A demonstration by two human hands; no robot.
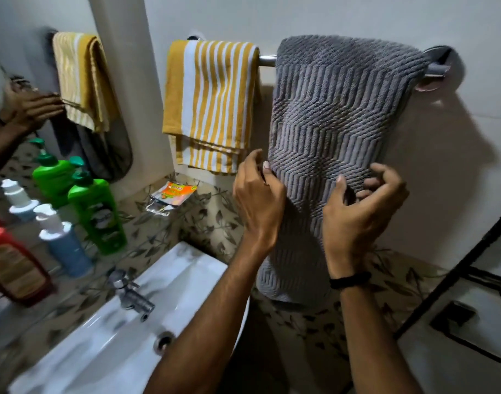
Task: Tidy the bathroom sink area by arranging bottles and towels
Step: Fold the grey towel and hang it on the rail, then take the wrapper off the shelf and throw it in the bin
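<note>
A grey textured towel [337, 109] hangs over the chrome towel rail [267, 60] on the right wall. A yellow-and-white striped towel [212, 103] hangs folded on the same rail to its left. My left hand [258, 197] is at the grey towel's left edge, thumb and fingers pinched on it. My right hand [360, 214] is in front of the towel's middle, fingers curled and apart, holding nothing. On the ledge at the left stand a green pump bottle [100, 214], a blue bottle with a white pump [63, 243] and a red bottle [14, 268].
A white sink [186, 274] with a chrome tap [132, 294] lies below left. A small orange sachet [174, 193] sits in a clear wall holder. The mirror [30, 81] at left reflects the towels, bottles and a hand. A black metal frame [457, 274] stands at right.
</note>
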